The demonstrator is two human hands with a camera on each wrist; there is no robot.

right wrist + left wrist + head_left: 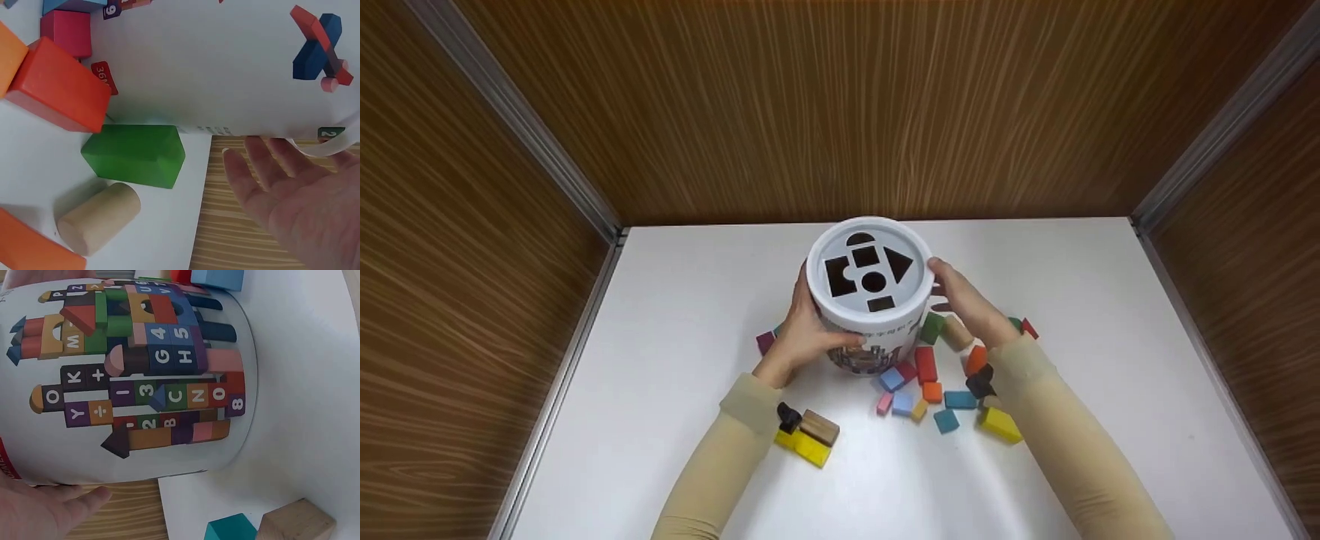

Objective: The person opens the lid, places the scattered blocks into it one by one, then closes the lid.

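A white shape-sorter tub stands on the white surface, its lid with cut-out holes facing up. The left hand wraps the tub's near-left side, a grip grasping the wall; the right hand cups its right side with flatter fingers. Coloured blocks lie scattered just in front of the tub
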